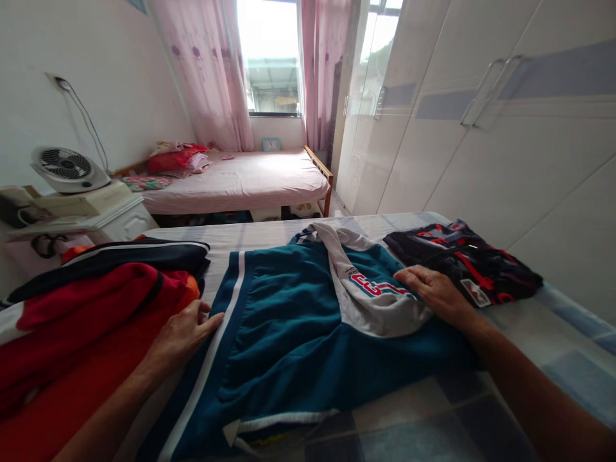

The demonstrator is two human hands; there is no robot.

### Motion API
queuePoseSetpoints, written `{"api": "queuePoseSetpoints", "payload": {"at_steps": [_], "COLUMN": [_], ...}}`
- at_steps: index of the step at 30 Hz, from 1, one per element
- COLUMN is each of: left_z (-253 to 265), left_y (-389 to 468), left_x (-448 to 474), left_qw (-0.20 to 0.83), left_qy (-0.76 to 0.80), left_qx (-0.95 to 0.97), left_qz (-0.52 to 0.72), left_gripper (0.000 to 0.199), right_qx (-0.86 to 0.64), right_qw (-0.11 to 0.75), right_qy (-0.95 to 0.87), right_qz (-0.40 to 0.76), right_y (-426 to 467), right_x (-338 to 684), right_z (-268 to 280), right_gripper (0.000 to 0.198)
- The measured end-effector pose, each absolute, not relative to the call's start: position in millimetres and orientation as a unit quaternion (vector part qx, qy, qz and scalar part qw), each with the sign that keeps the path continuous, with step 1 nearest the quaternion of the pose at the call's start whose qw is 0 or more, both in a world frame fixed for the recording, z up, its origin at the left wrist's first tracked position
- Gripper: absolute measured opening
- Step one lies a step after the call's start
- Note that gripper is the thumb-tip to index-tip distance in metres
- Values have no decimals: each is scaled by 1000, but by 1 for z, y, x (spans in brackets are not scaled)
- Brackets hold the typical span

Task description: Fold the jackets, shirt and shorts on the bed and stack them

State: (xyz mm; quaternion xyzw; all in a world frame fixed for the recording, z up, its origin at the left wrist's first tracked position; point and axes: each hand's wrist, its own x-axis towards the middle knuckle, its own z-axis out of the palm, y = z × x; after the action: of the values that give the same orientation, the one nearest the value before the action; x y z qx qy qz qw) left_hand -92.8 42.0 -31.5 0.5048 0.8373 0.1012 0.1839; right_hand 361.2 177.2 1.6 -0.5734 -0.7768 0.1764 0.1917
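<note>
Teal-and-grey fabric garment (283, 308): likely soft, light; take the white stripe (205, 375) by your left thumb.
Left hand (185, 327): half-curled, grip unclear.
Right hand (437, 292): extended, grip unclear.

Bright window (272, 61) between pink curtains (212, 77) near white wardrobe (452, 160)

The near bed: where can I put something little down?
Bare sheet shows behind the blue clothes, beside the navy clothes, and in front, between the blue clothes and the right arm. It's crowded on the left under red clothes, at back right under black clothes, and in the middle, where the left hand and right hand are.
</note>
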Motion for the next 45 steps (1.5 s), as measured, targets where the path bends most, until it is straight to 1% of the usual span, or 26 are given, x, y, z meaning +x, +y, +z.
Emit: {"api": "queuePoseSetpoints", "payload": {"at_steps": [2,5,7,9,12,14,16,19,20,21,23,25,26,29,30,32,33,34,37,39,40,41,42,43,45], "left_z": [-35,-37,-34,-28,-18,-14,-15,-22,-23,-24,-24,-22,-22,-27,-30,-36,-38,-40,-41,-40,-39,-37,-35,-32,-24], "left_y": [45,45,43,38,26,15,5,-3,-5,-6,-10,-16,-21,-38,-43,-53,-57,-61,-66,-65,-63,-61,-58,-56,-54], "left_x": [-96,-94,-89,-81,-72,-70,-72,-78,-80,-80,-76,-68,-63,-49,-45,-40,-39,-37,-32,-26,-22,-18,-14,-11,-8], "left_qw": [193,196,181,154,72,1,-41,-40,-36,-36,-52,-75,-75,-22,-6,-5,-9,-7,41,73,86,100,116,132,154], "left_qy": [842,838,830,828,831,826,814,800,798,796,788,765,745,662,639,618,617,618,615,610,608,608,608,603,582], "left_qx": [492,499,520,535,549,561,579,598,602,604,614,638,658,732,750,766,767,766,770,773,773,773,772,773,783], "left_qz": [109,106,90,71,56,43,25,-5,-16,-24,-17,39,79,161,170,175,176,176,165,159,156,152,147,147,157], "left_gripper": [55,59,55,47,40,42,44,45,46,47,48,46,44,37,37,47,52,56,59,51,43,32,22,19,23], "right_qx": [-622,-664,-677,-672,-662,-679,-697,-686,-676,-666,-641,-608,-591,-564,-558,-541,-530,-522,-545,-567,-568,-563,-553,-538,-502], "right_qw": [177,79,18,-8,15,56,71,31,33,54,124,171,169,108,88,76,86,107,183,185,167,143,125,117,146], "right_qy": [-756,-742,-735,-740,-749,-731,-709,-722,-730,-736,-744,-770,-788,-811,-814,-819,-820,-818,-789,-778,-781,-787,-792,-795,-789], "right_qz": [104,49,41,36,11,-40,-80,-84,-93,-112,-138,-93,-40,110,137,177,199,217,218,198,197,208,228,254,322], "right_y": [197,223,232,234,232,231,231,231,230,227,220,209,203,185,180,171,168,165,163,163,163,163,161,159,149], "right_x": [364,359,351,342,339,345,353,357,356,352,342,329,323,307,303,300,301,303,312,315,315,313,311,308,306], "right_z": [-1,-9,-13,-14,-10,-8,-10,-18,-19,-19,-14,-4,1,9,10,10,9,9,6,1,-2,-5,-6,-5,4], "right_gripper": [38,47,50,45,36,40,42,34,33,33,38,41,43,46,43,31,27,27,33,44,48,48,43,37,28]}}
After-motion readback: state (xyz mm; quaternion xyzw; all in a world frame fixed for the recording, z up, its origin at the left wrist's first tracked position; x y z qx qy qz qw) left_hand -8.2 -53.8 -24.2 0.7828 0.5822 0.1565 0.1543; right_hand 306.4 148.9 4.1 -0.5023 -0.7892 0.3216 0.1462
